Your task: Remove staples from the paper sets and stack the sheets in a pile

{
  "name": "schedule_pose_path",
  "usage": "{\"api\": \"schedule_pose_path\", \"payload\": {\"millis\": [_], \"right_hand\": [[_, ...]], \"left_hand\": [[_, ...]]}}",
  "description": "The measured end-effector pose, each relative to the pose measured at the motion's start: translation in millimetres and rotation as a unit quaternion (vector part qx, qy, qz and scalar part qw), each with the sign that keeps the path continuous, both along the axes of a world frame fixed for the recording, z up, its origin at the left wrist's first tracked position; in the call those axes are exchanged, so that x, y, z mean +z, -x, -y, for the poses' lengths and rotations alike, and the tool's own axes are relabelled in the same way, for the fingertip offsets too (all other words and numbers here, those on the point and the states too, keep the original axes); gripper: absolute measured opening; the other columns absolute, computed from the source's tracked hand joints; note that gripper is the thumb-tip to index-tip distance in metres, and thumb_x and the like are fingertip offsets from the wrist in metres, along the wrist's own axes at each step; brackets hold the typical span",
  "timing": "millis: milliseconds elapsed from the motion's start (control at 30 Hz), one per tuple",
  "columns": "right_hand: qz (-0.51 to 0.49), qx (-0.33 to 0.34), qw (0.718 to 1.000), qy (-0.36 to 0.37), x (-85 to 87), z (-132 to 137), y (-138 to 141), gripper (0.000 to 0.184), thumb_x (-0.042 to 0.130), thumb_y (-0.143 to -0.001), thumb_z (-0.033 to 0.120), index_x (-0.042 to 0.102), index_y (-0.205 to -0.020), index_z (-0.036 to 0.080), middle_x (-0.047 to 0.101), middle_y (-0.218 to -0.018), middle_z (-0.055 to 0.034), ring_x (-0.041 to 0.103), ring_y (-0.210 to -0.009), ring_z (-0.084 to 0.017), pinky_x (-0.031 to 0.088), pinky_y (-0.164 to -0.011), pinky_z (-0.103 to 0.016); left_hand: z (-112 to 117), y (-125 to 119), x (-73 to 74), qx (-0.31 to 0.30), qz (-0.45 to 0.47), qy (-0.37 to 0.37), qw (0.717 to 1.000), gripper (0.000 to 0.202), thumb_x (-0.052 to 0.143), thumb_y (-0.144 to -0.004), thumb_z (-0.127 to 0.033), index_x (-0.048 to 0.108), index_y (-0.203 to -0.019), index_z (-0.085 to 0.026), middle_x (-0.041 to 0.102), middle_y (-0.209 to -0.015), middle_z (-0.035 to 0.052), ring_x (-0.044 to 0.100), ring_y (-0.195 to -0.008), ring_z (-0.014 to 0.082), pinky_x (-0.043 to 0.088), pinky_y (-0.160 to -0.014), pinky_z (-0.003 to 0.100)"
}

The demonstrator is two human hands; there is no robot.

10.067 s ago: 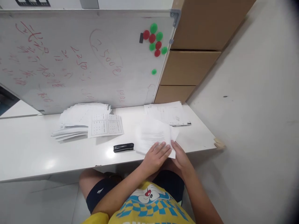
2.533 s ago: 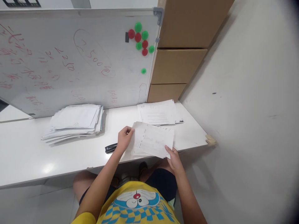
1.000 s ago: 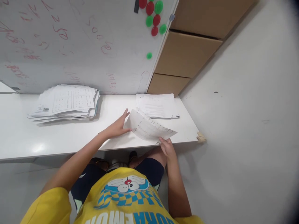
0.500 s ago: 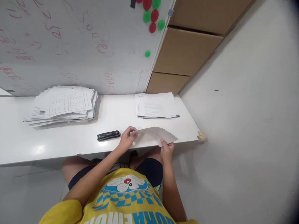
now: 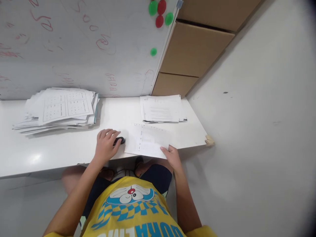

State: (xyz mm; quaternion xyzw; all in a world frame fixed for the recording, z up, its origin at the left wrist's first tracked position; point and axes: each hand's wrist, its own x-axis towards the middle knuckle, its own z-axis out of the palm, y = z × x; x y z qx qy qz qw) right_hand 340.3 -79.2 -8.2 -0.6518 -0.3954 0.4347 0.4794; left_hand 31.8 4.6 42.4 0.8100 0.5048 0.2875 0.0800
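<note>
My left hand (image 5: 106,143) is over a black stapler (image 5: 119,141) with its fingers spread apart, covering most of it. Only the stapler's right end shows, between thumb and fingertips. Whether the palm touches it I cannot tell. White printed paper (image 5: 150,140) lies nearly flat at the front edge of the desk, just right of the stapler. At its lower right corner my right hand (image 5: 172,156) grips the paper, thumb on top and fingers underneath.
A thick, uneven stack of papers (image 5: 66,107) stands at the left on the white desk (image 5: 61,148). A smaller paper pile (image 5: 161,108) lies behind the held paper. Behind the desk are a whiteboard (image 5: 81,62) and cardboard boxes (image 5: 195,49); a wall (image 5: 254,131) rises at right.
My left hand has let go of the paper and moved left onto the stapler. The paper has come down from a tilted, curved pose to nearly flat, still in my right hand.
</note>
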Motion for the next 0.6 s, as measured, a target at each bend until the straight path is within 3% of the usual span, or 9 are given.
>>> {"api": "schedule_pose_path", "payload": {"millis": [67, 133, 233, 600], "right_hand": [[-0.025, 0.014, 1.000, 0.010, -0.5, -6, 7, 0.040, 0.072, -0.069, 0.049, 0.073, -0.094, 0.018, 0.075, -0.101, -0.0080, 0.067, -0.097, -0.030, 0.052, -0.084, -0.042], [-0.046, 0.027, 0.998, 0.016, -1.7, -12, 12, 0.042, 0.073, -0.067, 0.050, 0.074, -0.094, 0.017, 0.075, -0.101, -0.0086, 0.067, -0.095, -0.030, 0.052, -0.084, -0.043], [-0.050, 0.052, 0.997, 0.027, -2.8, -17, 14, 0.042, 0.075, -0.065, 0.049, 0.074, -0.092, 0.016, 0.075, -0.100, -0.0094, 0.067, -0.092, -0.030, 0.052, -0.083, -0.044], [0.012, 0.103, 0.992, 0.065, 4.9, -11, 10, 0.032, 0.070, -0.071, 0.045, 0.074, -0.087, 0.017, 0.076, -0.094, -0.0079, 0.068, -0.085, -0.029, 0.053, -0.074, -0.039]], "left_hand": [[-7, 12, -4.8, -0.017, -0.081, 0.007, 0.997, 0.034, 0.051, -0.088, -0.040, 0.062, -0.114, -0.021, 0.066, -0.110, 0.0114, 0.055, -0.110, 0.0310, 0.033, -0.102, 0.053], [-12, 19, -11.3, -0.052, -0.110, 0.037, 0.992, 0.036, 0.046, -0.091, -0.042, 0.062, -0.116, -0.020, 0.068, -0.108, 0.0105, 0.059, -0.104, 0.0291, 0.037, -0.097, 0.049], [-15, 23, -20.4, -0.092, -0.102, 0.043, 0.990, 0.037, 0.040, -0.095, -0.042, 0.062, -0.116, -0.021, 0.069, -0.109, 0.0079, 0.062, -0.098, 0.0251, 0.038, -0.093, 0.043], [-12, 27, -37.5, -0.074, -0.039, 0.003, 0.996, 0.036, 0.041, -0.095, -0.046, 0.065, -0.109, -0.022, 0.072, -0.102, 0.0070, 0.065, -0.092, 0.0216, 0.040, -0.082, 0.037]]}}
